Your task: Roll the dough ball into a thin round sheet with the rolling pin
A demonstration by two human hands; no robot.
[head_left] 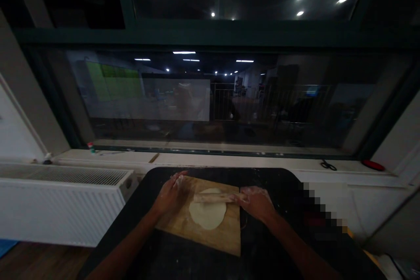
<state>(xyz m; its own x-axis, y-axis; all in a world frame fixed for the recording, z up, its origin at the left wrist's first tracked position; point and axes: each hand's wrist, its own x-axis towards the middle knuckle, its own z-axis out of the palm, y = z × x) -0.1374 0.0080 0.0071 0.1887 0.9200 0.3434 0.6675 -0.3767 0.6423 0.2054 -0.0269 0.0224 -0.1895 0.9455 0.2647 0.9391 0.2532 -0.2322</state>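
A round, flat sheet of pale dough (pixel 207 218) lies on a wooden board (pixel 226 239), which sits at a slant on the black table. Across the far part of the dough rests a wooden rolling pin (pixel 213 198), lying roughly sideways. My right hand (pixel 257 201) is closed round the pin's right end, just past the board's right edge. At the far left corner of the board, my left hand (pixel 170 192) grips its edge, apart from the pin and the dough. White flour marks the fingers of both hands.
The black table (pixel 262 245) stands against a white windowsill (pixel 210 161) under a dark window. Black scissors (pixel 328 166) and a red-and-black round object (pixel 372 165) lie on the sill's right. A small red-topped container (pixel 91 147) stands on its left. A white radiator (pixel 65 205) is left of the table.
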